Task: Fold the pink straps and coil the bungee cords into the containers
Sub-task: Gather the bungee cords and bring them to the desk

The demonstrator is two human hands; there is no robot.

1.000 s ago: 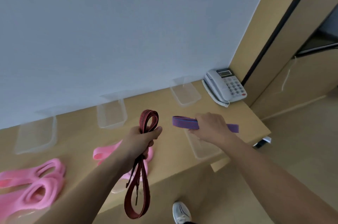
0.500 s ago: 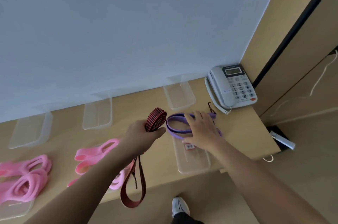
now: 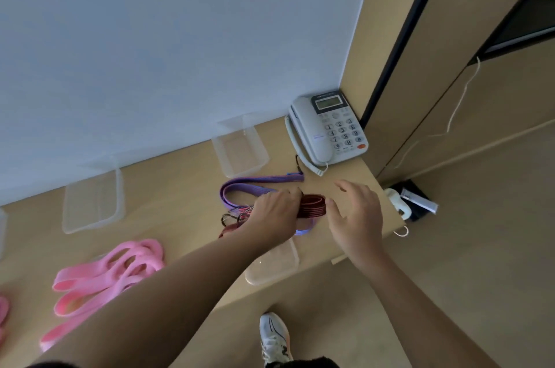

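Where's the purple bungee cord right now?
The purple bungee cord lies on the desk, right of centre in the head view, between the far clear container and the left hand gripping the red cord, left of the phone.

Telephone (image 3: 327, 130) at desk (image 3: 168, 187) corner

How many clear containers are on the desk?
4 containers: one beside the telephone, one back left, a sliver at the left edge, one at the front edge. Pink straps may hide more.
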